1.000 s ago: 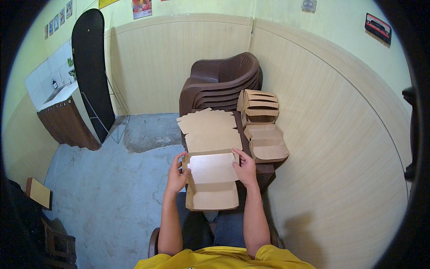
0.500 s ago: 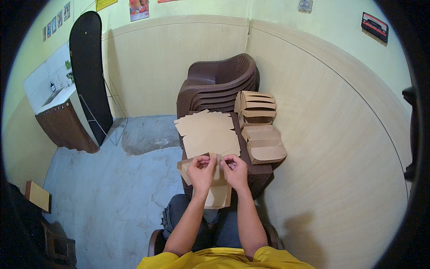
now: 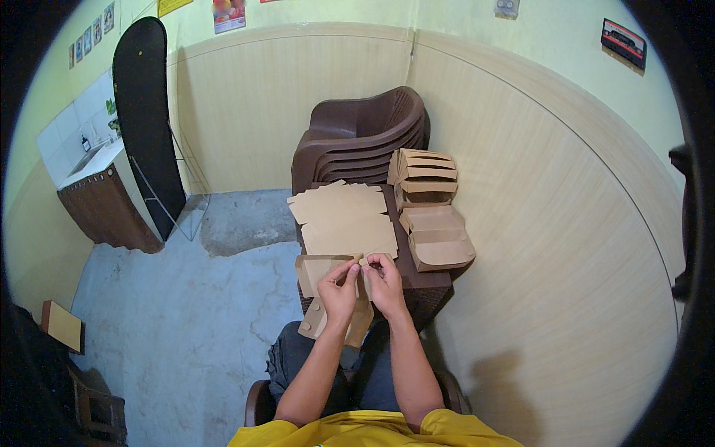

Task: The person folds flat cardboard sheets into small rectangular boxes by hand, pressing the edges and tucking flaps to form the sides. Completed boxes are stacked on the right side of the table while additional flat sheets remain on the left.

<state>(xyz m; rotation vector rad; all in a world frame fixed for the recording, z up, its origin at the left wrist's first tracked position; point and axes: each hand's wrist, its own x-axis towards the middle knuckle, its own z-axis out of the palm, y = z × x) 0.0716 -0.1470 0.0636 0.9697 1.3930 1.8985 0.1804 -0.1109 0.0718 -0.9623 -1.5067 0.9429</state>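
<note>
A part-folded brown cardboard box blank [image 3: 331, 294], held over the lap at the near edge of the dark brown table [image 3: 424, 281], is pinched at its top flap by the left hand [image 3: 339, 292] and right hand [image 3: 386, 279], and is best creased squarely along its scored line with the tab aligned.

Both hands, left hand [image 3: 337, 289] and right hand [image 3: 387, 281], cover the middle of the brown cardboard blank [image 3: 316, 272]; fold under the fingertips not readable. Table [image 3: 428, 287] mostly hidden beneath the flat cardboard stack [image 3: 346, 220]. Wall posters [image 3: 227, 13] cut off at top edge, blurred. Small items on the counter [image 3: 93, 156] too small to identify.
</note>
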